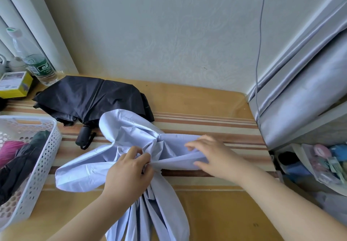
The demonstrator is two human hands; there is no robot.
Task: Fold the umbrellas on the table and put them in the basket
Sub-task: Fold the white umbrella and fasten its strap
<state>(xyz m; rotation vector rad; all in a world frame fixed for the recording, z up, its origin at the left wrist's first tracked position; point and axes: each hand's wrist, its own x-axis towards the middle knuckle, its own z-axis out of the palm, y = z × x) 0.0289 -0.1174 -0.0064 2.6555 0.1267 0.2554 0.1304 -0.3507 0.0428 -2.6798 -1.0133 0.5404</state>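
Note:
A pale lilac umbrella lies collapsed on the table, its loose panels spread out from the middle. My left hand pinches the bunched fabric at the umbrella's centre. My right hand lies on a flap to the right, fingers curled over its folded edge. Behind it lies a black umbrella, canopy loose, its handle pointing toward me. The white perforated basket stands at the left edge and holds dark and pink folded umbrellas.
A plastic water bottle and a yellow box stand at the back left. A grey fabric-covered cabinet borders the table on the right, with a cluttered shelf below. A thin cable hangs down the wall.

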